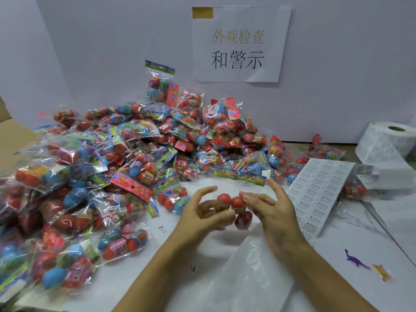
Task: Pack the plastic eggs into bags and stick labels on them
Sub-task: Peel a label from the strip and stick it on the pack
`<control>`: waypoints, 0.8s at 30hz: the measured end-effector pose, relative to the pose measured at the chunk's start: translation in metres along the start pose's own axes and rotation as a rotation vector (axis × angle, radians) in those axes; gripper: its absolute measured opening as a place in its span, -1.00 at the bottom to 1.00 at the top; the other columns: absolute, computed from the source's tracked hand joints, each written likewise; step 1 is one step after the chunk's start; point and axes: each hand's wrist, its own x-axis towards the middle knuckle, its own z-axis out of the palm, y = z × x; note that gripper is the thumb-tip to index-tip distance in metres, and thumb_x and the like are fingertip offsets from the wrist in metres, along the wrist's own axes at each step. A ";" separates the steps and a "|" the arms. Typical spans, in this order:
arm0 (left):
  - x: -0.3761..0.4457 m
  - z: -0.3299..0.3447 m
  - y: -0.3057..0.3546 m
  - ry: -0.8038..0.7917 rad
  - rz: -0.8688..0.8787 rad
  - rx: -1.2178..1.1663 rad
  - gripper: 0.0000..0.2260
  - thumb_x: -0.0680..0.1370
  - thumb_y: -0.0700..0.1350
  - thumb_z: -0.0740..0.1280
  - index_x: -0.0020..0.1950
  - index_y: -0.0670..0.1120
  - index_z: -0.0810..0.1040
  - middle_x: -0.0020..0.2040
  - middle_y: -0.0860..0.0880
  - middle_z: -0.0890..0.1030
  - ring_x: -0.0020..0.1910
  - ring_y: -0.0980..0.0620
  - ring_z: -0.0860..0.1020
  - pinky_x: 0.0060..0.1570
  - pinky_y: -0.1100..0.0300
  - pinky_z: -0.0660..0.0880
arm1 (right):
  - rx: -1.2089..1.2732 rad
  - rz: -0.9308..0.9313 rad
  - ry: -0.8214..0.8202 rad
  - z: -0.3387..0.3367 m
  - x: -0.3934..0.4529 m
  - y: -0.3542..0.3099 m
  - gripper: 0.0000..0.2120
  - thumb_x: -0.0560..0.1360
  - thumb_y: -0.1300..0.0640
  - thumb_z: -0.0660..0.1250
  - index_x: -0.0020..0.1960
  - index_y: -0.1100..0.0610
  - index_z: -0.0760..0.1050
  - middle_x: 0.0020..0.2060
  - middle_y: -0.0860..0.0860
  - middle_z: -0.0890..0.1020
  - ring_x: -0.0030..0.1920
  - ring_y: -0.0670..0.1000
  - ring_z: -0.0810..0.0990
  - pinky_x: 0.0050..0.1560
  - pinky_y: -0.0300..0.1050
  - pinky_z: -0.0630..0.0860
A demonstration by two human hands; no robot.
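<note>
Both hands, left hand (202,212) and right hand (270,212), pinch the bagged red eggs (234,204); I'd smooth the film before labelling

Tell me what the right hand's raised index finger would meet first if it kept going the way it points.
Probably the long clear bag with the blue-green flowered header just beyond the right hand, near its small white label. Depth is unclear, so it might pass above it into the heap of bagged plastic eggs.
</note>
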 end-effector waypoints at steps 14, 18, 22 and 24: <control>0.006 -0.006 0.007 0.098 -0.013 -0.198 -0.76 0.41 -0.20 0.55 0.08 -0.13 0.73 0.06 -0.24 0.72 -0.05 -0.11 0.71 -0.13 0.10 0.65 | -0.143 -0.083 -0.041 -0.003 -0.005 -0.013 -0.79 0.49 0.27 0.43 -0.27 0.07 0.73 0.11 -0.07 0.68 0.13 -0.07 0.64 0.14 -0.08 0.54; 0.003 -0.004 0.009 0.070 -0.011 -0.186 -0.81 0.46 -0.15 0.49 0.06 -0.08 0.74 0.08 -0.21 0.72 0.01 -0.16 0.72 -0.10 0.11 0.64 | -0.374 -0.132 -0.202 -0.001 -0.011 -0.011 -0.92 0.47 0.21 0.47 -0.19 0.16 0.72 0.15 -0.12 0.62 0.09 -0.27 0.61 -0.01 -0.45 0.46; 0.002 -0.004 0.012 0.059 -0.030 -0.206 -0.82 0.53 -0.21 0.46 0.13 -0.16 0.70 0.11 -0.27 0.70 0.04 -0.16 0.70 -0.08 0.07 0.65 | -0.451 -0.124 -0.260 -0.002 -0.012 -0.008 -0.91 0.51 0.23 0.45 -0.15 0.24 0.69 0.21 -0.08 0.56 0.02 -0.29 0.61 -0.07 -0.46 0.47; 0.001 -0.003 0.012 0.049 -0.030 -0.196 -0.80 0.56 -0.22 0.41 0.17 -0.18 0.67 0.11 -0.27 0.70 0.05 -0.17 0.70 -0.07 0.07 0.65 | -0.465 -0.126 -0.249 -0.001 -0.013 -0.008 -0.91 0.50 0.20 0.46 -0.17 0.19 0.69 0.20 -0.10 0.55 0.02 -0.25 0.62 -0.06 -0.40 0.50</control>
